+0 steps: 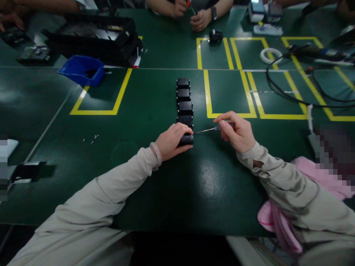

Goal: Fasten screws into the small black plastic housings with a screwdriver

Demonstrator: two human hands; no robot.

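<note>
My left hand is closed around a small black block, the nearest of a row of several alike. My right hand grips a screwdriver by its handle. Its thin shaft points left, and the tip meets the right side of the held block near my left fingertips. Beyond, the other black blocks stand in a line running away from me, with small shiny screws at their sides. A few loose screws lie on the table to the left.
A blue bin and black trays stand at the back left. Opposite, a person's hands hold a tool. Black cables and a white tape ring lie at right. Pink cloth is under my right arm.
</note>
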